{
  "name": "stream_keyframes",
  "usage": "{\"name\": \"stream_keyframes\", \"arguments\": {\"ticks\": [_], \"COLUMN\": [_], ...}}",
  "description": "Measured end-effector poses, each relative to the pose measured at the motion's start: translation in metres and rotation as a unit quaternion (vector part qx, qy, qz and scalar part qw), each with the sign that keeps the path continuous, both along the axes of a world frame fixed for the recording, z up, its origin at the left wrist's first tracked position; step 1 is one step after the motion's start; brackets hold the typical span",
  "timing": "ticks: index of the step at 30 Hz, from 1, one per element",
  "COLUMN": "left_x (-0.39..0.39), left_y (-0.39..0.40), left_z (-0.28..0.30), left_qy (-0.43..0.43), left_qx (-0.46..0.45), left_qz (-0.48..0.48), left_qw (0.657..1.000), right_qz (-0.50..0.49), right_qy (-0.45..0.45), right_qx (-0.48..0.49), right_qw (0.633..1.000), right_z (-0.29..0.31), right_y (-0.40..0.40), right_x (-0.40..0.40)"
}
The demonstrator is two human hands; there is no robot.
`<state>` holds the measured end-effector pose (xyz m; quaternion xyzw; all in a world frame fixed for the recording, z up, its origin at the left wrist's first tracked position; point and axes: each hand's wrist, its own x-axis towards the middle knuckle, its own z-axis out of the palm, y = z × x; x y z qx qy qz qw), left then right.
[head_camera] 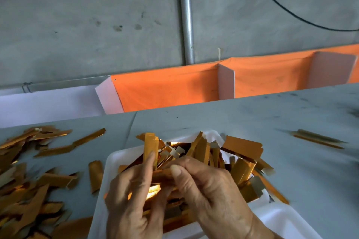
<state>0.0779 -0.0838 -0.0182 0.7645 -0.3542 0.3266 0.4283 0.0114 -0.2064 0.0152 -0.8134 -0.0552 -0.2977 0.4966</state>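
Gold foil strip (150, 144) stands upright over white tray (114, 159) heaped with like strips (240, 151). Left hand (132, 196) pinches it, thumb on its face; right hand (209, 186) pinches its lower part. Loose strips (25, 190) on grey table (252, 118), left side.

surface: grey table (252, 118), seam seen left of centre | white tray (114, 159) set at near edge | heap of gold strips (25, 190) spread over left side | single gold strip (95, 175) laid just left of tray | thin strip bundle (318, 138) laid far right, well apart from tray
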Motion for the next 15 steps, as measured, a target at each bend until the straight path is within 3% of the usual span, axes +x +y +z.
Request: {"name": "stream_keyframes", "arguments": {"ticks": [6, 11, 15], "left_x": [0.000, -0.006, -0.012], "left_y": [0.003, -0.003, -0.006], "left_z": [0.004, 0.010, 0.015], "left_qy": [-0.045, -0.107, -0.127], "left_qx": [0.043, 0.090, 0.102], "left_qz": [-0.012, 0.016, -0.007], "left_qw": [0.998, 0.990, 0.987], "right_qz": [0.031, -0.108, -0.121], "right_qy": [0.165, 0.092, 0.038], "right_qx": [0.176, 0.120, 0.157], "right_qw": [0.970, 0.983, 0.980], "right_z": [0.010, 0.013, 0.010], "right_y": [-0.007, -0.006, -0.003], "right_x": [-0.014, -0.024, -0.029]}}
